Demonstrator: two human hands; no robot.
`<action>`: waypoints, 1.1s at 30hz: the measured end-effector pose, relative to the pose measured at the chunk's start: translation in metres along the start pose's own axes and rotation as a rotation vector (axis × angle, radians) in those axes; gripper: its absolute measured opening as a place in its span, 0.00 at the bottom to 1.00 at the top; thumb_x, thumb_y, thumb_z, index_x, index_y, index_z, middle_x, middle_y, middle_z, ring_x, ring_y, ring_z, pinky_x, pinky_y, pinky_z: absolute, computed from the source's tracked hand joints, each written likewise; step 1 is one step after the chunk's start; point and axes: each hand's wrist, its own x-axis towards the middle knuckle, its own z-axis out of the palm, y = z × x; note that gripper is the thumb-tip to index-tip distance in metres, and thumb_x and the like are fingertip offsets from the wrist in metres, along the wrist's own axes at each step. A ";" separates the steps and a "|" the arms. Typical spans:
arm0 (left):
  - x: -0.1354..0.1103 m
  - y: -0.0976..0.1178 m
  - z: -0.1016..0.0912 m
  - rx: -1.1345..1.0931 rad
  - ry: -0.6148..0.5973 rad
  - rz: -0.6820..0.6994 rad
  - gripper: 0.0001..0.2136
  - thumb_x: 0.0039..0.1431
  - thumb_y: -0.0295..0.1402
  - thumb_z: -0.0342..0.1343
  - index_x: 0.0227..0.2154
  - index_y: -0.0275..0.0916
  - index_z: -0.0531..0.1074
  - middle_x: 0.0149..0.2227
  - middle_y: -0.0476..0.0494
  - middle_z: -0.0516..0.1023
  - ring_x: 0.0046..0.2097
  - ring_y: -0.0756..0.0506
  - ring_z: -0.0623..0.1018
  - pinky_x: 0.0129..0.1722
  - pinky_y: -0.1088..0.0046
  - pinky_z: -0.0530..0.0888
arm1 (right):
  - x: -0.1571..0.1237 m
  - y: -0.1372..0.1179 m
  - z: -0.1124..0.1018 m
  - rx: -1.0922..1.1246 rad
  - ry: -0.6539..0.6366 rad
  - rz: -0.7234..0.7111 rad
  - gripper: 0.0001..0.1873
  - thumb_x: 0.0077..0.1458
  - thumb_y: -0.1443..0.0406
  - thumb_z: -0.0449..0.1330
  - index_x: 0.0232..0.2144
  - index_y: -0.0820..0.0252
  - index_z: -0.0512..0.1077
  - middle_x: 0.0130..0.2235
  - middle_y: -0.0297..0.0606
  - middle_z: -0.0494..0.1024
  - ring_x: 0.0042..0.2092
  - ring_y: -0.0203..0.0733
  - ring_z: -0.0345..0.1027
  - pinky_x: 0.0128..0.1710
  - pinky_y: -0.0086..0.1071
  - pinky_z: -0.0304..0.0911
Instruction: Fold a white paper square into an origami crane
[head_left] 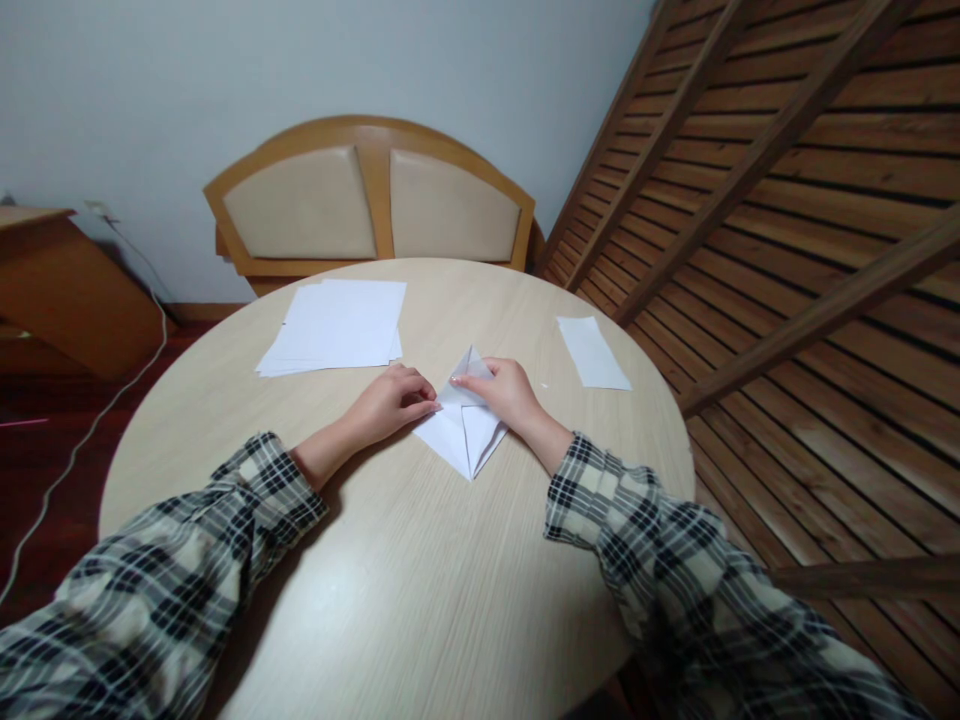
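Two plaid-sleeved arms [637, 510] reach across the tabletop [420, 600] from its near edge; left hand [391, 402] and right hand [511, 392] nearly meet, fingers [412, 378] bent, thumbs [475, 384] inward.

1 L hand [390, 405], 1 R hand [516, 392], 1 folded paper [450, 435] btwn; 1 stack [337, 322], prob. 3+ sheets, past L; 1 strip [594, 353] past R.

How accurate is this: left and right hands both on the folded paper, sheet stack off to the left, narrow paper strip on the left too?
One slip: the narrow paper strip lies on the right side of the table, as the head view shows. The left hand and right hand on the folded paper, and the sheet stack at left, stand.
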 end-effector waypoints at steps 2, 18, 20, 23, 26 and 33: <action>0.000 0.001 0.000 0.004 -0.008 -0.012 0.07 0.60 0.36 0.59 0.32 0.38 0.74 0.31 0.45 0.75 0.37 0.43 0.71 0.41 0.65 0.67 | -0.001 -0.001 0.001 -0.003 0.000 0.001 0.17 0.44 0.57 0.68 0.18 0.60 0.67 0.21 0.28 0.64 0.25 0.32 0.53 0.24 0.30 0.47; 0.002 0.003 0.002 0.109 -0.026 -0.020 0.11 0.58 0.42 0.60 0.31 0.39 0.70 0.31 0.46 0.73 0.35 0.44 0.70 0.37 0.67 0.65 | -0.003 -0.003 0.004 -0.007 -0.013 0.000 0.16 0.45 0.57 0.68 0.19 0.60 0.69 0.22 0.29 0.67 0.25 0.33 0.56 0.24 0.30 0.48; 0.003 0.003 0.002 0.124 -0.028 -0.015 0.12 0.58 0.42 0.61 0.31 0.39 0.70 0.31 0.45 0.73 0.34 0.44 0.69 0.37 0.66 0.64 | -0.003 -0.003 0.004 -0.002 -0.012 -0.006 0.15 0.45 0.57 0.68 0.20 0.61 0.69 0.22 0.29 0.68 0.25 0.33 0.57 0.24 0.30 0.48; 0.003 0.003 0.002 0.133 -0.030 -0.024 0.11 0.57 0.42 0.61 0.31 0.39 0.70 0.31 0.45 0.72 0.35 0.43 0.69 0.37 0.66 0.64 | -0.003 -0.002 0.005 -0.011 -0.012 -0.008 0.16 0.45 0.56 0.68 0.20 0.61 0.69 0.22 0.29 0.68 0.25 0.33 0.57 0.24 0.30 0.48; 0.002 0.004 0.003 0.148 -0.036 -0.047 0.11 0.58 0.41 0.60 0.31 0.39 0.69 0.32 0.45 0.72 0.36 0.43 0.69 0.37 0.66 0.64 | -0.003 -0.003 0.005 -0.028 -0.014 -0.009 0.15 0.45 0.57 0.67 0.19 0.61 0.69 0.22 0.29 0.68 0.25 0.32 0.56 0.24 0.30 0.48; 0.002 0.003 0.008 0.196 -0.029 -0.067 0.16 0.54 0.48 0.62 0.31 0.39 0.68 0.31 0.46 0.71 0.36 0.43 0.68 0.38 0.65 0.64 | -0.002 -0.002 0.005 -0.024 -0.004 -0.017 0.15 0.45 0.56 0.67 0.20 0.60 0.70 0.23 0.30 0.69 0.26 0.33 0.58 0.25 0.30 0.50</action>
